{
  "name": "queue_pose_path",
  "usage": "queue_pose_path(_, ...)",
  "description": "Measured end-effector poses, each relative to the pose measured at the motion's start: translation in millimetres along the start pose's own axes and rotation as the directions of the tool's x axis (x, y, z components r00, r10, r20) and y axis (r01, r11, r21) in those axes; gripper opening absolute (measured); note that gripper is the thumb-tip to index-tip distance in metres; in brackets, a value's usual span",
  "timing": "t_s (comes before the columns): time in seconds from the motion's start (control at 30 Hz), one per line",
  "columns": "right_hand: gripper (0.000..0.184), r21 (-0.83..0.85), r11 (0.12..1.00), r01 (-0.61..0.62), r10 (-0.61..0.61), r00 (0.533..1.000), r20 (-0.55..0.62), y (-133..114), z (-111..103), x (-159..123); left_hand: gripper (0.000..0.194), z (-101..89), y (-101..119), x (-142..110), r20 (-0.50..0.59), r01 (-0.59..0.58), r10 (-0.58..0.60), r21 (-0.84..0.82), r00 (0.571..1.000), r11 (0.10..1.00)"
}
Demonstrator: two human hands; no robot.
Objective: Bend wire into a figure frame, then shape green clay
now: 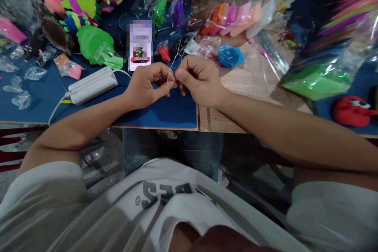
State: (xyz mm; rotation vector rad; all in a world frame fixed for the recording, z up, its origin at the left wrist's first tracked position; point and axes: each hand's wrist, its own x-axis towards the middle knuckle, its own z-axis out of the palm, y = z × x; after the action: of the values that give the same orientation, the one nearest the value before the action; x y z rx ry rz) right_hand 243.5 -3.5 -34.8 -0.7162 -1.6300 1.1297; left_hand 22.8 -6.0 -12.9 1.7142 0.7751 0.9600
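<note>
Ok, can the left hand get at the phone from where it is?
Probably yes: the phone stands just beyond the left hand, and nothing seems to block the short way between them. That hand's fingers look busy with a thin wire, though, so it would likely have to let go first.

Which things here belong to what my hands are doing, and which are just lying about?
Part of the job:
thin wire, pinched between your left hand and right hand
possibly the lit phone

Seemingly just lying about:
white adapter
red toy
blue packet
green bag
</note>
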Motion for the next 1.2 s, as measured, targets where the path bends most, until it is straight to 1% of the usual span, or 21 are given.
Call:
queue_pose_path(0.13,0.068,-0.054,0.999,-0.001,0.000,1.000,-0.010,-0.2,-1.0,-3.1,0.032,-1.3,1.0,-0.7,0.027,0.004,-0.005,0.030,1.000,1.000)
queue_pose_path(0.2,0.067,-0.078,0.997,0.005,-0.007,1.000,-0.017,-1.4,-2.1,-4.2,0.030,-2.6,2.0,-1.2,0.039,0.027,-0.028,0.029,0.999,0.999)
queue_pose_path(0.43,0.065,-0.189,0.978,0.084,-0.095,0.994,-0.051,-7.0,-5.0,-6.6,0.027,-10.6,6.5,6.5,0.106,0.044,-0.045,0.014,0.993,0.999)
queue_pose_path(0.53,0.063,-0.229,0.970,0.088,-0.099,0.994,-0.035,-11.2,-4.8,-7.8,0.031,-14.3,6.9,12.3,0.126,0.063,-0.062,-0.006,0.990,0.998)
queue_pose_path(0.67,0.062,-0.264,0.961,0.089,-0.101,0.994,-0.033,-16.4,-3.8,-9.3,0.034,-16.4,3.0,15.1,0.126,0.099,-0.091,-0.056,0.988,0.994)
queue_pose_path(0.8,0.059,-0.265,0.958,0.112,-0.122,0.992,-0.024,-17.7,-4.2,-8.5,0.048,-16.2,-2.7,15.1,0.187,0.119,-0.099,-0.098,0.977,0.988)
queue_pose_path(0.87,0.058,-0.265,0.955,0.133,-0.146,0.989,-0.030,-15.2,-5.6,-7.2,0.057,-15.9,-4.2,15.9,0.211,0.120,-0.091,-0.128,0.973,0.984)
queue_pose_path(0.97,0.058,-0.276,0.948,0.158,-0.181,0.981,-0.062,-7.6,-9.1,-5.7,0.065,-15.4,-2.7,17.6,0.216,0.099,-0.063,-0.160,0.974,0.982)
queue_pose_path(1.1,0.055,-0.245,0.962,0.117,-0.137,0.988,-0.069,1.8,-13.7,-6.6,0.072,-14.7,3.5,19.3,0.193,0.079,-0.057,-0.109,0.980,0.991)
queue_pose_path(1.2,0.054,-0.250,0.961,0.122,-0.137,0.989,-0.046,3.0,-14.9,-7.6,0.073,-15.0,2.7,19.9,0.205,0.072,-0.050,-0.104,0.977,0.992)
